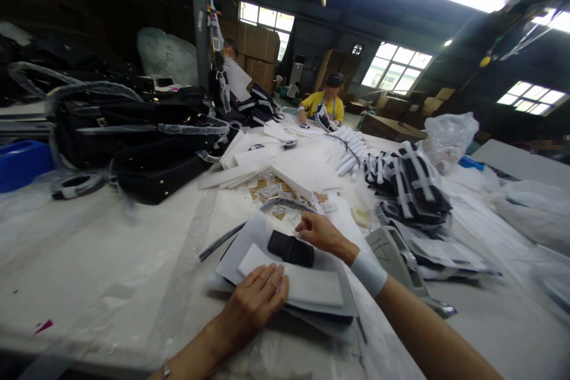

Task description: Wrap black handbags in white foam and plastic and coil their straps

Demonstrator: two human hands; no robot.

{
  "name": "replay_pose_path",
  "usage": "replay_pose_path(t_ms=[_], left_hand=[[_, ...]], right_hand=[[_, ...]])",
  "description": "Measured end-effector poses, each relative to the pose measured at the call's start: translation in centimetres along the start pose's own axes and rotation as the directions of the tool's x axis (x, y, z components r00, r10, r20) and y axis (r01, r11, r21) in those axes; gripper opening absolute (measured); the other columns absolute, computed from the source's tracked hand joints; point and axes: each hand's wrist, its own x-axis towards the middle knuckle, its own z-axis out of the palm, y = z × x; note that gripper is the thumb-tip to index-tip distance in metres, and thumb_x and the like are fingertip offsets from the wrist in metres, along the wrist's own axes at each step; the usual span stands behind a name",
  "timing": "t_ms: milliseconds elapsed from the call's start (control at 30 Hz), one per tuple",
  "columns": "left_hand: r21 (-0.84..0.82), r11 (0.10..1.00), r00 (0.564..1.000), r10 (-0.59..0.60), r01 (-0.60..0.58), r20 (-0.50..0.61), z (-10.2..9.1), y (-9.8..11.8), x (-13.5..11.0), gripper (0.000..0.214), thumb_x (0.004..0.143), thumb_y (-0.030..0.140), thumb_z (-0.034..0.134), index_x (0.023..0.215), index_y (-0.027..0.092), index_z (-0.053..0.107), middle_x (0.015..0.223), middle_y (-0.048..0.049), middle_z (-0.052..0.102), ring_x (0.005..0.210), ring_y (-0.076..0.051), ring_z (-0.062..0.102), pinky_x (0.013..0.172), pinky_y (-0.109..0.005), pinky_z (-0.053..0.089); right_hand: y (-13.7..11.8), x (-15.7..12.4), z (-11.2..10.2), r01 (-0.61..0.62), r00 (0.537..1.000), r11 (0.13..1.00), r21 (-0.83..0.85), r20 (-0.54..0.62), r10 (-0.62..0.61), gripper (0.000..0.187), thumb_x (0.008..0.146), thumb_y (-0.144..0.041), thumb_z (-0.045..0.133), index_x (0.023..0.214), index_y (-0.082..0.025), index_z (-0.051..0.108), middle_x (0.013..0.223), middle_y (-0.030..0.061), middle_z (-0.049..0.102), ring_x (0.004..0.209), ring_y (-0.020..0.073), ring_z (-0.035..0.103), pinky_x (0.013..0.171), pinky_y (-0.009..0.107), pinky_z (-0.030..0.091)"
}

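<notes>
Cluttered table (89, 261); left hand (256, 303) flat on sheets (312, 286), right hand (318, 231) open by black pouch (290, 247), contact unclear.

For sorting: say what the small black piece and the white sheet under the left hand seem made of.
Black piece: likely leather or faux leather, smooth with a dull sheen. White sheet: perhaps foam or non-woven fabric, matte, thick-edged.

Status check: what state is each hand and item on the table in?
left hand: flat, palm down on white sheet.
right hand: fingertips down beside black pouch; grip unclear.
black pouch: closed, lying flat.
black bags: stacked, handles plastic-wrapped.
striped pieces: heaped.
</notes>
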Motion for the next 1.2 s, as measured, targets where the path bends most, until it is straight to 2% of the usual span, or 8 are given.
replay_pose_path(t_ms=[133, 233, 333, 500, 633, 867, 1000, 1200], left_hand=[[-0.015, 1.000, 1.000, 0.012, -0.011, 0.024, -0.1, -0.1, -0.1, 0.031, 0.099, 0.014, 0.039, 0.119, 0.014, 0.063, 0.125, -0.0115, 0.066, 0.118, -0.023, 0.061, 0.104, -0.037, 0.047], [-0.017, 1.000, 1.000, -0.003, 0.004, 0.005, 0.3, -0.1, -0.5, 0.031, 0.099, 0.014, 0.038, 0.119, 0.015, 0.062, 0.126, -0.0124, 0.066, 0.119, -0.022, 0.061, 0.107, -0.038, 0.045], [-0.012, 1.000, 1.000, -0.003, 0.003, 0.006, 0.6, -0.1, -0.7, 0.031, 0.100, 0.015, 0.038, 0.120, 0.015, 0.062, 0.127, -0.0127, 0.065, 0.119, -0.022, 0.061, 0.107, -0.038, 0.045], [-0.022, 1.000, 1.000, -0.011, 0.011, -0.010, 0.5, -0.1, -0.5, 0.031, 0.100, 0.015, 0.038, 0.118, 0.014, 0.062, 0.124, -0.0116, 0.067, 0.118, -0.023, 0.061, 0.105, -0.038, 0.045], [-0.018, 1.000, 1.000, -0.018, 0.018, 0.022, -0.2, -0.8, -0.4, 0.032, 0.100, 0.014, 0.037, 0.120, 0.015, 0.061, 0.125, -0.0120, 0.066, 0.119, -0.022, 0.060, 0.105, -0.038, 0.046], [-0.012, 1.000, 0.996, 0.029, -0.028, 0.083, -3.3, -3.7, -0.9, 0.034, 0.100, 0.014, 0.035, 0.121, 0.016, 0.062, 0.127, -0.0107, 0.065, 0.122, -0.022, 0.058, 0.105, -0.037, 0.046], [-0.029, 0.999, 0.993, 0.041, -0.037, 0.114, -3.9, -4.3, -1.5, 0.032, 0.100, 0.014, 0.038, 0.120, 0.016, 0.062, 0.127, -0.0106, 0.066, 0.122, -0.021, 0.058, 0.105, -0.037, 0.046], [-0.028, 0.999, 0.997, 0.024, -0.022, 0.080, -3.0, -3.6, -2.4, 0.035, 0.100, 0.014, 0.035, 0.118, 0.016, 0.065, 0.126, -0.0101, 0.066, 0.122, -0.022, 0.058, 0.106, -0.037, 0.045]], right_hand=[[-0.1, -1.1, -0.3, -0.028, 0.999, 0.997, 0.078, -0.022, 0.030, 0.011, 0.079, -0.022, 0.067, 0.085, -0.019, 0.059, 0.087, 0.0022, 0.068, 0.080, 0.0162, 0.064, 0.067, 0.024, 0.045], [1.5, -0.4, -0.6, -0.124, 0.992, 0.984, 0.124, 0.031, 0.121, 0.044, 0.068, -0.028, 0.082, 0.104, -0.018, 0.059, 0.102, 0.0069, 0.067, 0.079, 0.0175, 0.064, 0.064, 0.026, 0.049], [3.3, 0.7, 0.0, -0.241, 0.964, 0.956, 0.170, 0.154, 0.216, 0.063, 0.060, -0.033, 0.088, 0.113, -0.016, 0.059, 0.092, 0.0054, 0.068, 0.066, 0.0157, 0.063, 0.054, 0.024, 0.049], [4.3, 1.6, 2.2, -0.312, 0.940, 0.928, 0.205, 0.206, 0.271, 0.027, 0.077, -0.035, 0.075, 0.089, -0.015, 0.063, 0.066, -0.0010, 0.062, 0.058, 0.0117, 0.059, 0.049, 0.020, 0.044], [4.5, 1.9, 3.0, -0.271, 0.960, 0.947, 0.174, 0.125, 0.252, 0.011, 0.077, -0.021, 0.069, 0.075, -0.016, 0.060, 0.061, -0.0035, 0.058, 0.056, 0.0107, 0.055, 0.051, 0.020, 0.040], [5.0, 2.4, 2.0, -0.155, 0.987, 0.986, 0.067, 0.063, 0.151, 0.012, 0.065, -0.011, 0.069, 0.070, -0.017, 0.060, 0.061, -0.0052, 0.054, 0.063, 0.0127, 0.051, 0.058, 0.023, 0.036], [4.7, 2.3, 1.6, -0.087, 0.994, 0.994, 0.066, 0.076, 0.082, 0.037, 0.060, -0.008, 0.069, 0.096, -0.018, 0.068, 0.072, -0.0043, 0.058, 0.069, 0.0147, 0.052, 0.064, 0.024, 0.038], [3.9, 0.6, 1.4, -0.003, 0.999, 0.987, 0.160, 0.039, -0.003, 0.065, 0.068, -0.013, 0.065, 0.132, -0.021, 0.055, 0.086, -0.0021, 0.058, 0.075, 0.0150, 0.053, 0.070, 0.026, 0.041]])
